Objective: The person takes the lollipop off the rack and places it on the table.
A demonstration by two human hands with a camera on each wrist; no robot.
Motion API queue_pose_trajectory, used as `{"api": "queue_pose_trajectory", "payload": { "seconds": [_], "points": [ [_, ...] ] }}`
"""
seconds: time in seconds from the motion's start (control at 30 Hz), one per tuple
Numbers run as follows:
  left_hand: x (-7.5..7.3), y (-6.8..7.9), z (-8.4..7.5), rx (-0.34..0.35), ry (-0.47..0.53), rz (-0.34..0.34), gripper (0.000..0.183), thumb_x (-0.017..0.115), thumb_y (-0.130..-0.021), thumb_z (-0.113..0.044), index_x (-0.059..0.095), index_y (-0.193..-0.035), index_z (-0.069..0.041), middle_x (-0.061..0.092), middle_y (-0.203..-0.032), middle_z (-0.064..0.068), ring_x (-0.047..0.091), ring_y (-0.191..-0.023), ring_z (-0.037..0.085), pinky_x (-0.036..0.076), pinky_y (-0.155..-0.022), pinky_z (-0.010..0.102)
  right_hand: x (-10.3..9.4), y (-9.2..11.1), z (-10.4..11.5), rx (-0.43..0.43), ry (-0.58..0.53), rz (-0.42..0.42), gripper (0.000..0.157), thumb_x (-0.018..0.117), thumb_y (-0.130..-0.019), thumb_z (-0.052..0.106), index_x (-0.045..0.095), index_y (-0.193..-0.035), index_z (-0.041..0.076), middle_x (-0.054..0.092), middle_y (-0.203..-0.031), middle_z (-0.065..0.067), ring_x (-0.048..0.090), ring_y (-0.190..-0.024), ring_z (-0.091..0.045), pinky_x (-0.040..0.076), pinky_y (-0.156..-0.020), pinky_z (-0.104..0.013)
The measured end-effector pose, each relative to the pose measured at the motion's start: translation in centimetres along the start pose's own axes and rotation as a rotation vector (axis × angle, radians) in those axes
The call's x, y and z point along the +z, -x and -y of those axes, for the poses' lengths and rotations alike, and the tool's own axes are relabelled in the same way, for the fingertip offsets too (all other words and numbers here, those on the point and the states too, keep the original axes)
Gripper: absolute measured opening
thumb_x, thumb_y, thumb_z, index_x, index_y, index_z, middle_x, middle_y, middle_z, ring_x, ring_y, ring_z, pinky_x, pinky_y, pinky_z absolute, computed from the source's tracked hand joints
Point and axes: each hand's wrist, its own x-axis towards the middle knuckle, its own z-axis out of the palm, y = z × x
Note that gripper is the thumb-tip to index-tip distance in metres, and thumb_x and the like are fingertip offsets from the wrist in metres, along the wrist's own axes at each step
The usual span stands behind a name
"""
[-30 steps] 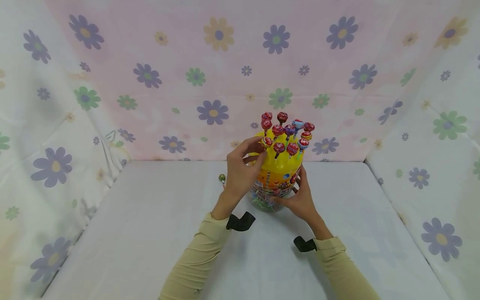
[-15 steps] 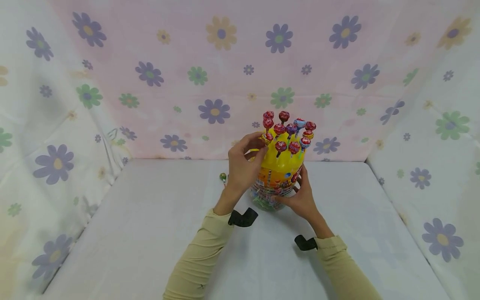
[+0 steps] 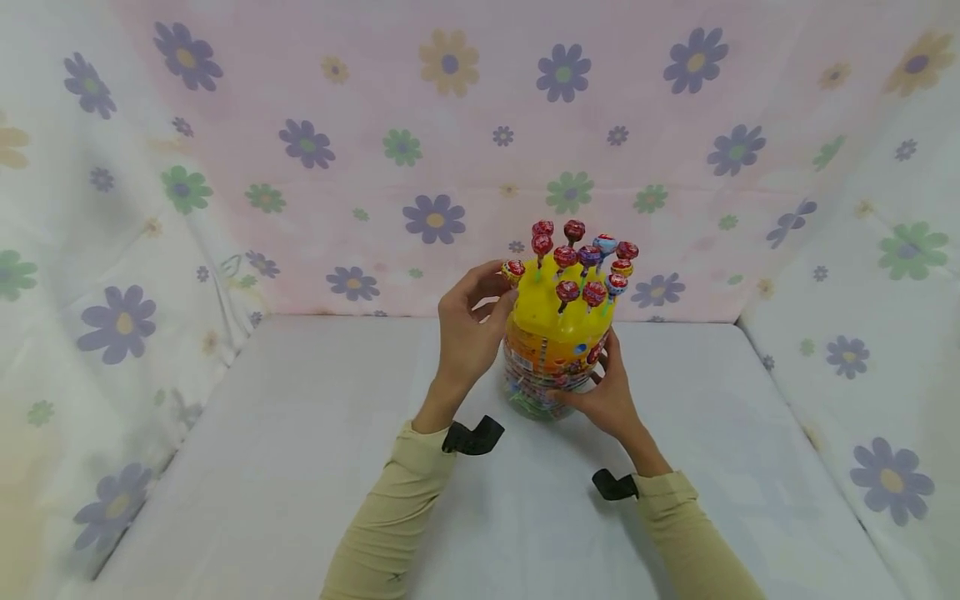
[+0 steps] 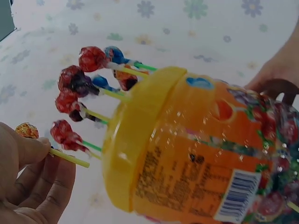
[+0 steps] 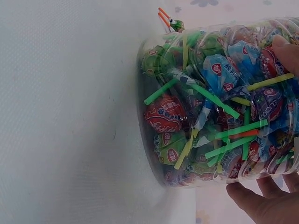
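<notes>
Right hand (image 3: 611,402): clasped the jar's (image 3: 551,358) lower side.
Left hand (image 3: 467,333): pinched a lollipop (image 3: 513,271).
Lollipop: in the left hand, stick (image 4: 74,160) clear of the yellow lid (image 4: 126,144); looked light, slick-wrapped, best held by the stick.
Jar: against the right hand; probably heavier, smooth.

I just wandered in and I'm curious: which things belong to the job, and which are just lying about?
In use:
left hand, pinching a lollipop;
right hand, gripping the jar;
lollipops standing in the jar's yellow lid.

Apparently just about:
loose green-wrapped candy on the white tabletop;
flowered backdrop.
</notes>
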Motion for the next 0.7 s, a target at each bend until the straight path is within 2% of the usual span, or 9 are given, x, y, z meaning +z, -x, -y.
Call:
{"api": "queue_pose_trajectory", "payload": {
  "seconds": [0.13, 0.27, 0.53, 0.7],
  "points": [
    [-0.7, 0.6, 0.6, -0.026, -0.005, -0.003, 0.035, 0.069, -0.093, 0.004, 0.063, -0.128, 0.005, 0.07, -0.109, 0.022, 0.071, -0.095, 0.033, 0.063, -0.082, 0.034, 0.0, -0.4, -1.7, -0.005, -0.008, -0.003, 0.116, 0.089, -0.078, 0.007, 0.012, -0.162, 0.027, 0.032, -0.159, -0.009, 0.037, -0.144, -0.039, 0.036, -0.112, -0.068],
    [-1.5, 1.2, 1.6, -0.071, 0.001, -0.013, 0.036, 0.07, -0.092, 0.004, 0.064, -0.128, 0.005, 0.07, -0.108, 0.023, 0.07, -0.095, 0.035, 0.062, -0.081, 0.028, -0.1, -0.5, -1.8, -0.006, -0.009, 0.005, 0.117, 0.089, -0.078, 0.007, 0.01, -0.162, 0.026, 0.031, -0.16, -0.01, 0.036, -0.145, -0.04, 0.035, -0.112, -0.069],
    [-2.6, 3.5, 4.3, -0.19, -0.009, -0.017, 0.033, 0.071, -0.091, 0.006, 0.066, -0.124, 0.005, 0.07, -0.103, 0.024, 0.07, -0.092, 0.039, 0.062, -0.077, 0.025, -0.4, 0.4, 1.6, -0.008, -0.013, 0.027, 0.113, 0.086, -0.079, 0.001, 0.01, -0.162, 0.012, 0.03, -0.159, -0.019, 0.035, -0.144, -0.046, 0.034, -0.11, -0.072],
    [-3.2, 4.8, 6.0, -0.258, -0.04, -0.033, 0.033, 0.072, -0.09, 0.006, 0.068, -0.122, 0.006, 0.071, -0.101, 0.024, 0.071, -0.09, 0.039, 0.06, -0.076, 0.019, -0.2, 0.4, 2.0, -0.012, -0.019, 0.029, 0.112, 0.086, -0.079, 0.003, 0.011, -0.162, 0.014, 0.031, -0.158, -0.019, 0.035, -0.144, -0.047, 0.034, -0.11, -0.073]
  ]
}}
